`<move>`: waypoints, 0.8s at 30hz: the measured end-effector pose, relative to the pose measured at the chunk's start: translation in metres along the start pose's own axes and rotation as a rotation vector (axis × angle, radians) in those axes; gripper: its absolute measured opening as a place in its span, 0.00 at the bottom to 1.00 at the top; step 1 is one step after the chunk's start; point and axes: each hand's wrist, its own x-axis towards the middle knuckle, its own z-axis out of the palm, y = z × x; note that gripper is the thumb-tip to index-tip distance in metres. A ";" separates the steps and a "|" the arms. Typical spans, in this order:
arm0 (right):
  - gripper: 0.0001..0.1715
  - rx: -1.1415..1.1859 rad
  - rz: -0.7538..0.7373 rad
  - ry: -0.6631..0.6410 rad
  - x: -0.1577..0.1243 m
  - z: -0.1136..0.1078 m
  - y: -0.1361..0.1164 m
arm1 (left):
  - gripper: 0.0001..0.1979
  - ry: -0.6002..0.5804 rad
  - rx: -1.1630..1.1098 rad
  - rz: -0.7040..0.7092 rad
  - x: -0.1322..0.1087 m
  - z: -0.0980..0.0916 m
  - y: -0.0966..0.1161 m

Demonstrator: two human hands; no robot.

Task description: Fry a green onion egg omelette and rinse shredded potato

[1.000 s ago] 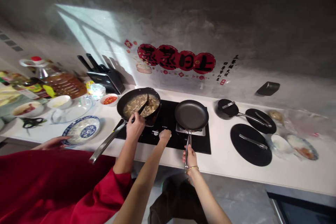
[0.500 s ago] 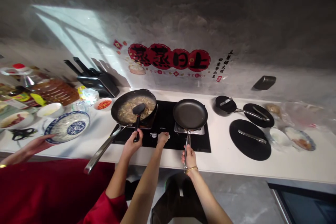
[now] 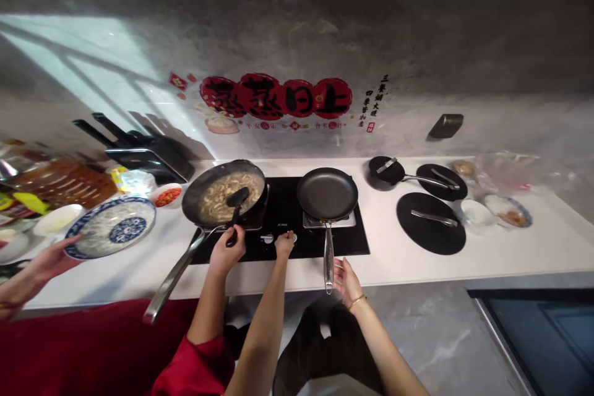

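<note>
My left hand is closed in a pinch on a stove knob at the front of the black cooktop. Open, my right hand sits just right of the end of the empty black frying pan's handle, apart from it. That frying pan rests on the right burner. On the left burner, a dark pan holds pale sliced food. A co-worker's hand in a red sleeve grips a black spatula lying in it. Their other hand holds a blue-and-white plate at the left.
A knife block, a small bowl of red chili and other bowls stand at the left. Round black lids, a small black pan and dishes lie on the white counter at the right.
My right hand has let go of the frying pan's handle and opened. The co-worker raised the plate off the counter and drew the spatula hand back. My left hand stayed at the knob.
</note>
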 end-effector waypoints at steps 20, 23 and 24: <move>0.23 0.170 -0.192 0.058 0.003 -0.060 0.110 | 0.17 -0.025 1.541 0.670 0.046 -0.021 0.029; 0.20 0.150 -0.227 -0.027 0.008 -0.068 0.120 | 0.22 -0.072 2.007 0.918 0.035 -0.011 0.015; 0.19 0.143 -0.239 -0.056 0.007 -0.072 0.123 | 0.25 -0.100 2.174 0.977 0.029 -0.005 0.005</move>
